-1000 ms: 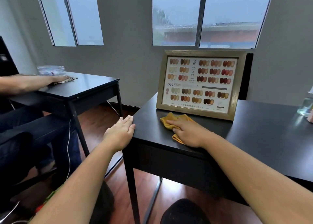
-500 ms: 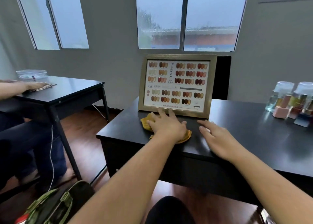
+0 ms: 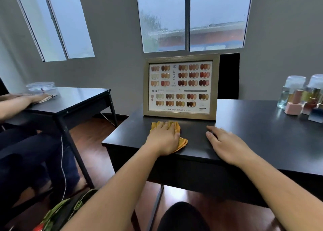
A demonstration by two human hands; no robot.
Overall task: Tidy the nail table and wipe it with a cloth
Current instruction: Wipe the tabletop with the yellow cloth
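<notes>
A yellow-orange cloth [image 3: 183, 142] lies on the black nail table [image 3: 253, 131] near its left front corner. My left hand [image 3: 164, 138] presses flat on the cloth and covers most of it. My right hand [image 3: 227, 143] rests palm down on the bare tabletop to the right of the cloth, fingers apart, holding nothing. A framed nail colour chart [image 3: 180, 87] stands upright just behind the cloth.
Several nail polish and clear bottles [image 3: 300, 97] stand at the table's far right. Another person's hand [image 3: 35, 97] lies on a second black table [image 3: 75, 99] to the left, beside a clear plastic box [image 3: 41, 86]. A green bag [image 3: 61, 211] sits on the wooden floor.
The cloth passed from my right hand to my left hand. My right hand moved off to the right onto the bare table. My view shifted right, bringing the bottles into sight.
</notes>
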